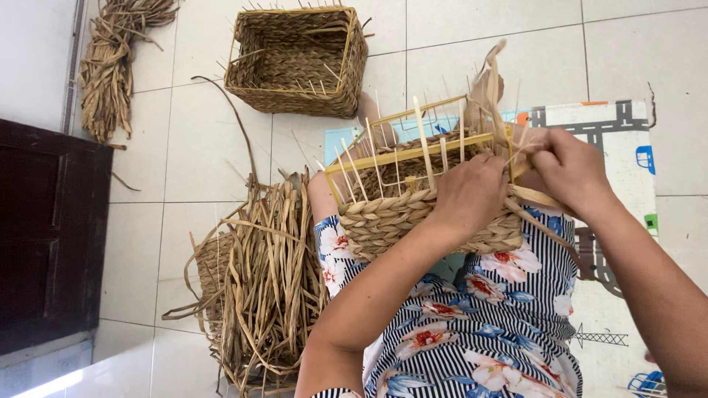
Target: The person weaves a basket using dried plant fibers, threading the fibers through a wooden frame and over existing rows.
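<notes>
the half-woven basket (pixel 413 214) rests on the person's lap, its thin upright stakes (pixel 424 140) sticking up. the left hand (pixel 468 195) clasps its rim while the right hand (pixel 571 166) pinches a dried strand (pixel 490 88); i'd keep that strand taut and packed tight against the braid.

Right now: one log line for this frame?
left hand: grips half-woven basket on lap | right hand: pulls straw strand at rim | finished basket, loose straw pile: floor

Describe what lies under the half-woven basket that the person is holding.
Under the half-woven basket is the person's lap in a striped, flowered garment. The left hand and right hand rest on it. The basket covers the legs directly beneath.
</notes>
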